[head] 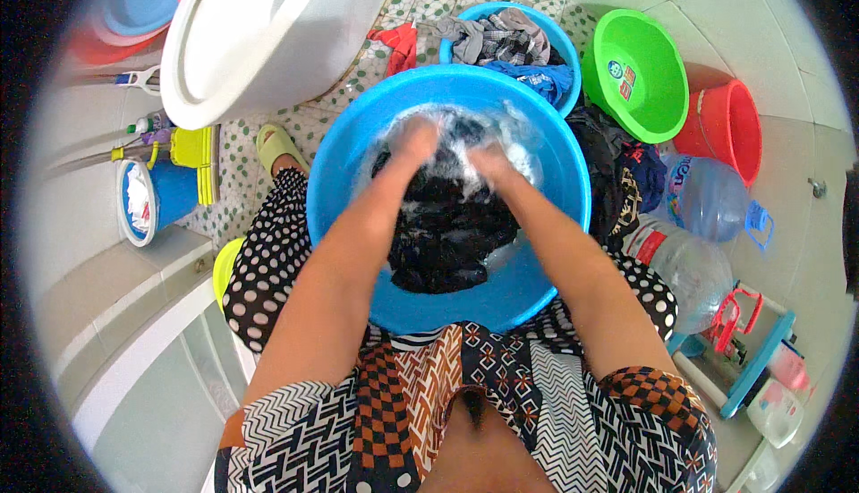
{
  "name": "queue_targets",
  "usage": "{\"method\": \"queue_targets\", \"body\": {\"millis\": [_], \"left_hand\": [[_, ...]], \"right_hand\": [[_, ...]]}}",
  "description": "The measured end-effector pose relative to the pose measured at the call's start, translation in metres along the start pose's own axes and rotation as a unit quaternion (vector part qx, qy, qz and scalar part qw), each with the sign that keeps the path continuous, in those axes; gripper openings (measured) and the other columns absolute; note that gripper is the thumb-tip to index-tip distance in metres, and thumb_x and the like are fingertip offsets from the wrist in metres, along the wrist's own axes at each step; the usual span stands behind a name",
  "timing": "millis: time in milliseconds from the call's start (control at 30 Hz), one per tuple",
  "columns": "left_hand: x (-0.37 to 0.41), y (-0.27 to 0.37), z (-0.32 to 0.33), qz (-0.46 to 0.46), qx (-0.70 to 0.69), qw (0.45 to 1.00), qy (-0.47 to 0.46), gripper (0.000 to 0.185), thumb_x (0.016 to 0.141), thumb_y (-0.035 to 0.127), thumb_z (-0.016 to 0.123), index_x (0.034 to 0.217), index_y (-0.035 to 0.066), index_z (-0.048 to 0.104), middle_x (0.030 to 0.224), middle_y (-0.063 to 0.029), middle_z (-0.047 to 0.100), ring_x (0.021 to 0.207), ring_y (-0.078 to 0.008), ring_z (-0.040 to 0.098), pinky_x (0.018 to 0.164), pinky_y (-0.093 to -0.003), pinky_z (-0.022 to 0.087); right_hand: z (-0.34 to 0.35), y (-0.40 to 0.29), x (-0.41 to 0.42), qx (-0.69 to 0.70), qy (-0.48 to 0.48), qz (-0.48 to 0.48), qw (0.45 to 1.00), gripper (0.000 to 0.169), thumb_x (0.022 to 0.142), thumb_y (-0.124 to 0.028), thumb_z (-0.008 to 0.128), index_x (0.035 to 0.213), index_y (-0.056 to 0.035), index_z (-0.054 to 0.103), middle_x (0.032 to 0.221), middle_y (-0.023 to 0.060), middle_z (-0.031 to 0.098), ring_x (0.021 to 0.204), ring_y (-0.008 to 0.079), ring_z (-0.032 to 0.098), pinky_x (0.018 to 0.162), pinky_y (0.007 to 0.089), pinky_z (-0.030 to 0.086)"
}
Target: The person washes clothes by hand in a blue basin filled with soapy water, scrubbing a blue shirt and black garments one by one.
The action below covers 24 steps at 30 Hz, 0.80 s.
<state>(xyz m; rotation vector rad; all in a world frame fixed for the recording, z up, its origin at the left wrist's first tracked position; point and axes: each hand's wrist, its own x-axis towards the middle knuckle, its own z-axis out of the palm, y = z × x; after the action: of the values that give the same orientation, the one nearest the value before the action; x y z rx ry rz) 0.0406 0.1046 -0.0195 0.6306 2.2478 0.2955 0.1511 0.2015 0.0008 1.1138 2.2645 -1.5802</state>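
Note:
A large blue plastic basin [409, 308] stands between my knees. Soaked black cloth [446, 241], apparently a garment, lies bunched in its soapy water. White suds [520, 157] gather around the cloth's far part. My left hand [417, 139] is closed on the far left of the black cloth. A little to the right and nearer to me, my right hand [490, 161] grips the same cloth among the suds. Both hands are blurred, and foam hides most of the fingers.
Behind stands a smaller blue basin [569, 57] of clothes; red cloth [401, 47] lies on the floor. At right are dark clothes [597, 157], a green basin [654, 70], a red bucket [745, 130] and large plastic bottles [708, 198]. A white tub [322, 37] and blue bin [171, 188] stand left.

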Motion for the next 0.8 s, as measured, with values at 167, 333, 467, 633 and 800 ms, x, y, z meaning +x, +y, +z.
{"method": "queue_targets", "body": {"millis": [167,333,467,633,800], "left_hand": [[-0.029,-0.003,-0.038,0.097,-0.592,0.8,0.008,0.051,0.085,0.04,0.046,0.117,0.001,0.046,0.109,-0.0129,0.053,0.104,-0.0215,0.047,0.092,-0.0321,0.032],[-0.067,-0.014,-0.043,0.053,-0.375,0.906,0.187,0.038,0.08,0.039,0.052,0.104,0.01,0.052,0.108,-0.0188,0.051,0.102,-0.0319,0.047,0.087,-0.0385,0.034],[-0.086,-0.008,0.004,0.133,0.013,0.958,0.253,0.061,0.073,0.048,0.058,0.124,0.019,0.042,0.135,-0.016,0.023,0.122,-0.0448,0.017,0.092,-0.0629,0.017],[-0.08,-0.024,0.043,0.201,0.049,0.956,0.206,0.058,0.07,0.051,0.059,0.113,0.012,0.053,0.132,-0.0166,0.029,0.121,-0.0469,0.018,0.088,-0.0589,0.03],[-0.066,-0.028,0.036,0.207,0.213,0.949,0.106,0.053,0.078,0.052,0.047,0.114,0.014,0.053,0.124,-0.0144,0.039,0.114,-0.0353,0.036,0.084,-0.0491,0.04]], "right_hand": [[-0.014,-0.041,-0.022,-0.102,0.1,-0.227,0.963,0.059,0.058,-0.022,0.071,0.111,-0.0068,0.05,0.105,0.0168,0.055,0.097,0.0331,0.052,0.082,0.0393,0.042],[-0.028,-0.034,-0.062,-0.293,-0.026,-0.355,0.887,0.057,0.056,-0.04,0.073,0.105,-0.0182,0.054,0.119,0.0091,0.044,0.109,0.0336,0.04,0.087,0.0473,0.031],[-0.019,-0.015,-0.066,-0.4,-0.008,-0.213,0.891,0.093,0.049,-0.043,0.077,0.129,-0.0321,0.03,0.14,0.0082,0.012,0.124,0.0421,0.016,0.091,0.0646,0.021],[0.004,0.014,-0.063,-0.403,-0.055,-0.168,0.898,0.097,0.05,-0.039,0.078,0.131,-0.0288,0.026,0.138,0.0114,0.02,0.119,0.0431,0.025,0.09,0.0581,0.031],[0.017,0.041,-0.042,-0.286,-0.174,-0.016,0.942,0.083,0.064,-0.024,0.071,0.132,-0.0167,0.024,0.132,0.0221,0.028,0.113,0.0387,0.037,0.096,0.0467,0.029]]}}
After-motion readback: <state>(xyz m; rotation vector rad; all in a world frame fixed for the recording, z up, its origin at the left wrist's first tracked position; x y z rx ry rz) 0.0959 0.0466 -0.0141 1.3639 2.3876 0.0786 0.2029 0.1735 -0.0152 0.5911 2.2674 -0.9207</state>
